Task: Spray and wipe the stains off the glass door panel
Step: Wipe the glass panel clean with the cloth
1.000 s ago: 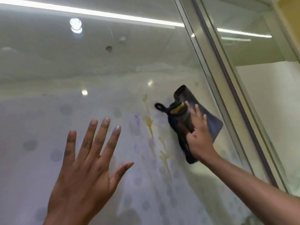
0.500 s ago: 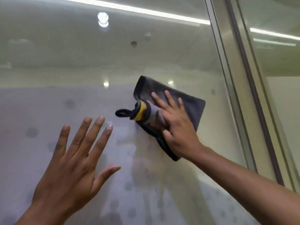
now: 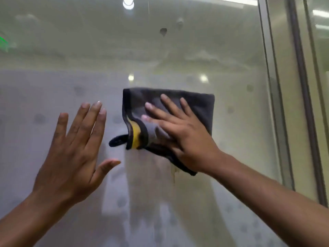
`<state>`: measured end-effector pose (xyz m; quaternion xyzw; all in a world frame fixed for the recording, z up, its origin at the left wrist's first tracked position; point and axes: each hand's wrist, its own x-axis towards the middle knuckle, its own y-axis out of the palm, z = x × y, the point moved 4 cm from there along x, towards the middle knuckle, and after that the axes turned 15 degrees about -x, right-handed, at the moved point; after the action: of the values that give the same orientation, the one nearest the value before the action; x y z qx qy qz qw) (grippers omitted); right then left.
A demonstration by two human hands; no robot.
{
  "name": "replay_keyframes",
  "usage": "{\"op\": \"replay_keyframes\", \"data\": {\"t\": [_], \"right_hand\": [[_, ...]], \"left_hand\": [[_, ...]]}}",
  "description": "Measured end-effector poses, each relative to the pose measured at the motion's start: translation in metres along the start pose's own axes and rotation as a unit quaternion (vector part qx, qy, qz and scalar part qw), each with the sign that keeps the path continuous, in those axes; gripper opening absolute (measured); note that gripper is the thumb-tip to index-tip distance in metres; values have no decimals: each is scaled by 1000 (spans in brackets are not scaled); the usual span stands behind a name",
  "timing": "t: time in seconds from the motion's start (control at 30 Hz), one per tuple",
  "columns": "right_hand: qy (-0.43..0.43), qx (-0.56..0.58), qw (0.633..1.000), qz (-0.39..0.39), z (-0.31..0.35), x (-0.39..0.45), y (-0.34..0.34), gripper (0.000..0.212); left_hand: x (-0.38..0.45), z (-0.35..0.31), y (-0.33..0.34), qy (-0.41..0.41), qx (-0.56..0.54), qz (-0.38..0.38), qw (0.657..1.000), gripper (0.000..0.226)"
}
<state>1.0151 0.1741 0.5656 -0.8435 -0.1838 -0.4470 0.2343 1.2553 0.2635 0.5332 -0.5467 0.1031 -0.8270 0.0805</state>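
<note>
A dark grey cloth (image 3: pixel 197 106) with a black hem, a yellow patch and a black hanging loop lies flat against the glass door panel (image 3: pixel 178 50). My right hand (image 3: pixel 178 132) presses on the cloth with fingers spread. A short yellowish stain streak (image 3: pixel 173 175) shows on the glass just below the cloth's lower edge. My left hand (image 3: pixel 74 150) is held flat and open against the glass to the left of the cloth, holding nothing. No spray bottle is in view.
The metal door frame (image 3: pixel 277 104) with a dark rubber seal (image 3: pixel 302 104) runs down the right side. The glass is frosted with grey dots in its lower part and reflects ceiling lights (image 3: pixel 128 2).
My right hand has slid the cloth leftward over the yellow and purple streaks, which are now mostly covered or gone. My left hand has stayed flat on the glass.
</note>
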Motion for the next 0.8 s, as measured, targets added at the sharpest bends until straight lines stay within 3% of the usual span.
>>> {"op": "replay_keyframes", "data": {"t": [0.17, 0.27, 0.4, 0.5, 0.63, 0.8], "right_hand": [[-59, -23, 997, 53, 24, -78, 19, 52], [-62, -40, 997, 39, -1, -32, 5, 48], [26, -68, 997, 3, -36, 57, -14, 60], [28, -91, 995, 4, -28, 68, -9, 64], [5, -71, 997, 9, 17, 6, 5, 65], [-23, -36, 996, 76, 105, -137, 38, 70]], "left_hand": [[-1, 0, 0, -42, 16, 21, 999, 99], [1, 0, 0, -46, 16, 32, 998, 100], [0, -2, -2, -51, 8, 24, 998, 100], [0, -2, -3, -51, -5, 8, 999, 101], [-1, -2, -7, -43, -25, -9, 999, 101], [-11, -2, -10, -43, -33, 8, 998, 98]]}}
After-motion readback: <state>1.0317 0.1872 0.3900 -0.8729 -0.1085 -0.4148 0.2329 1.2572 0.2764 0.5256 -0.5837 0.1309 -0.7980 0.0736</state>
